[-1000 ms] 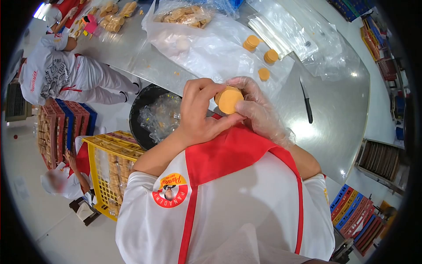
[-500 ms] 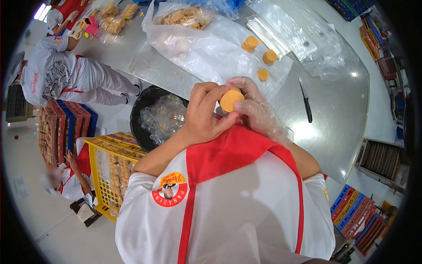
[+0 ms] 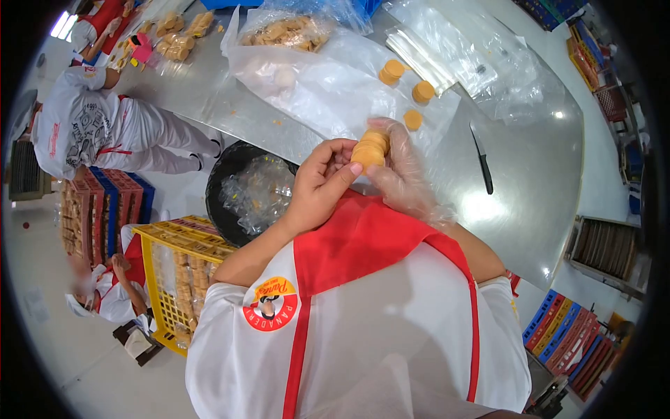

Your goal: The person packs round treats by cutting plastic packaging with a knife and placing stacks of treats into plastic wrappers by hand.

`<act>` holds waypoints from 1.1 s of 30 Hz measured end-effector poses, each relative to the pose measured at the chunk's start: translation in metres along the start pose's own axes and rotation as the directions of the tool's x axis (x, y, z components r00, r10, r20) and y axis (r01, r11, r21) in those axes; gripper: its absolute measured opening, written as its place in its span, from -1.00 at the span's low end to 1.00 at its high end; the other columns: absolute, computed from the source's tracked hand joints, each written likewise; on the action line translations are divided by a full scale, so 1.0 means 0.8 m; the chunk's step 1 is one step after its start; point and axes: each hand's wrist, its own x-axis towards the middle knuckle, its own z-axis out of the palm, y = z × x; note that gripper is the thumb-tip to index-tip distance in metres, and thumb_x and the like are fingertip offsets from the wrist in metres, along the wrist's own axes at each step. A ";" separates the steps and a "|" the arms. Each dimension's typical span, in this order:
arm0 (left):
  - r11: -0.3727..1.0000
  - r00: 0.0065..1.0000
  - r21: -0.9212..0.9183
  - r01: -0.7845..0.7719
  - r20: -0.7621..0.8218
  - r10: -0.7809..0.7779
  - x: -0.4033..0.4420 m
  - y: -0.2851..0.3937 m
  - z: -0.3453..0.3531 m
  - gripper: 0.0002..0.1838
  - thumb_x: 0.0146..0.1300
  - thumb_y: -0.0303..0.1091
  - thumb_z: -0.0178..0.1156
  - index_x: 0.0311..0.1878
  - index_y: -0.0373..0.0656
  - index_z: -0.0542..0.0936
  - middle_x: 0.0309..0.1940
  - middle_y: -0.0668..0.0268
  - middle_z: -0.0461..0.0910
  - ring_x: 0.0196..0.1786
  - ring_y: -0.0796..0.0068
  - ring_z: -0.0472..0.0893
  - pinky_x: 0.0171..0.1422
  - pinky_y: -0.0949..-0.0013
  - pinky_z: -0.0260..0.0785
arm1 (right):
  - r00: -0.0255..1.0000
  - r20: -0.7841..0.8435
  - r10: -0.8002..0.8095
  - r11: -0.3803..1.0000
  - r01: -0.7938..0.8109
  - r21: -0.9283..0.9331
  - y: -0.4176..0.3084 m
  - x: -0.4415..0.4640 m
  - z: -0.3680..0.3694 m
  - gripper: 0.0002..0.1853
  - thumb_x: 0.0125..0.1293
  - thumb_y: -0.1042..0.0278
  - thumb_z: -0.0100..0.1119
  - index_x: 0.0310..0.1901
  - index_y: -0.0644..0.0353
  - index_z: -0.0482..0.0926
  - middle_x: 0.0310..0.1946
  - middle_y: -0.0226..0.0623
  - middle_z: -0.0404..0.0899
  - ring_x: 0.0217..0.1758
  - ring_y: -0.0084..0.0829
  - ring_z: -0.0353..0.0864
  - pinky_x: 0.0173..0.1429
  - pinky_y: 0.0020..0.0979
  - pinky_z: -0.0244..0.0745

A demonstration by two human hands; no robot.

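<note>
**Both hands closed around a tilted stack of orange-tan discs at the bench's near edge**

The left hand, bare, has its grip closed on the stack of discs — thumb pressed on the nearest disc, fingers bent against the left side. The right hand, in a clear plastic glove, clasps the other side, its thumb low by the front disc and its fingers curled around the far end. Each grip is open only as wide as the stack it grasps.

The stack is held up in front of the chest, by the near edge of the steel bench. Its discs are round, flat and smooth-faced, leaning on one another so that several rims show; the exact count cannot be told.

Beyond the hands, a white plastic sheet covers the middle of the bench. Toward its right side stand two short stacks, and a round disc lies nearer the hands; whether others lie under it is unclear. A clear bag of discs sits near the bench's far edge. Flat clear bags spread toward the far right corner. A black-handled knife lies on bare steel between the sheet and the right edge — handle toward the near edge. A black bin stands beside the near edge, left of the hands.
</note>
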 end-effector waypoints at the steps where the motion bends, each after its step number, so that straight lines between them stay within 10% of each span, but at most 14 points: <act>1: 1.000 1.000 -0.006 0.022 -0.012 -0.022 -0.001 -0.002 -0.004 -0.61 0.40 -0.47 0.22 0.24 -0.32 0.44 -0.07 0.36 0.48 -0.05 0.66 0.45 0.07 0.58 0.37 | 0.999 -0.010 -0.041 0.996 0.040 -0.080 0.005 0.004 0.002 -0.40 0.08 0.52 0.19 0.23 0.29 0.34 0.07 -0.01 0.42 0.11 -0.16 0.51 0.24 -0.22 0.43; 6: 0.994 0.987 0.075 0.080 -0.143 -0.069 -0.022 -0.025 -0.043 -0.59 0.37 -0.45 0.23 0.25 -0.26 0.44 -0.03 0.36 0.47 -0.05 0.65 0.45 0.09 0.57 0.36 | 0.933 0.105 -0.345 0.699 0.330 -0.635 0.026 0.050 0.021 -0.34 -0.03 0.47 0.21 0.21 0.28 0.36 0.11 0.13 0.40 0.20 0.14 0.41 0.32 -0.06 0.36; 12: 0.979 0.943 0.006 0.203 -0.272 -0.194 -0.065 -0.045 -0.088 -0.62 0.37 -0.44 0.21 0.22 -0.24 0.46 -0.02 0.32 0.51 0.00 0.60 0.48 0.18 0.50 0.35 | 0.899 0.283 -0.335 0.438 0.415 -0.798 0.049 0.114 0.049 -0.37 0.02 0.31 0.26 0.19 0.26 0.40 0.07 0.08 0.42 0.13 0.08 0.42 0.28 -0.06 0.36; 15: 0.962 0.943 -0.033 0.273 -0.191 -0.274 -0.079 -0.052 -0.107 -0.66 0.39 -0.40 0.22 0.18 -0.26 0.49 -0.03 0.32 0.52 0.02 0.59 0.50 0.18 0.50 0.38 | 0.943 0.332 0.019 0.436 0.291 -0.852 0.076 0.132 0.055 -0.39 0.11 0.31 0.20 0.25 0.23 0.40 0.21 0.09 0.37 0.20 0.13 0.37 0.32 -0.04 0.32; 19: 0.872 0.895 -0.201 0.447 0.102 -0.435 -0.093 -0.131 -0.161 -0.59 0.44 -0.27 0.14 0.25 -0.27 0.50 0.19 0.17 0.56 0.27 0.44 0.50 0.36 0.38 0.32 | 0.950 0.309 0.046 0.361 0.273 -0.892 0.076 0.124 0.061 -0.40 0.18 0.22 0.20 0.26 0.23 0.39 0.16 0.06 0.41 0.15 0.10 0.40 0.28 -0.06 0.34; 23: 0.974 0.933 0.091 0.207 0.280 -0.224 -0.133 -0.244 -0.199 -0.61 0.44 -0.26 0.11 0.23 -0.24 0.55 0.20 0.22 0.59 0.22 0.47 0.56 0.34 0.37 0.36 | 0.958 0.282 0.047 0.378 0.244 -0.893 0.069 0.128 0.058 -0.38 0.19 0.12 0.23 0.24 0.25 0.40 0.08 0.06 0.46 0.14 0.08 0.42 0.28 -0.08 0.33; 29: 0.717 0.725 -0.138 0.684 0.019 -0.688 -0.144 -0.160 -0.166 -0.50 0.38 -0.12 0.20 0.30 -0.18 0.53 0.18 0.23 0.61 0.09 0.41 0.64 0.22 0.36 0.46 | 0.962 0.273 0.014 0.443 0.239 -0.864 0.064 0.131 0.054 -0.37 0.19 0.14 0.21 0.24 0.31 0.38 0.08 0.11 0.46 0.13 0.12 0.43 0.28 -0.03 0.33; 33: 0.776 0.808 -0.249 0.579 0.049 -0.587 -0.150 -0.224 -0.184 -0.50 0.34 -0.06 0.22 0.24 -0.16 0.57 0.10 0.23 0.65 0.00 0.39 0.67 0.13 0.32 0.51 | 0.976 0.206 -0.066 0.490 0.212 -0.845 0.082 0.125 0.050 -0.36 0.15 0.19 0.21 0.25 0.32 0.37 0.10 0.15 0.46 0.16 0.13 0.42 0.28 -0.03 0.36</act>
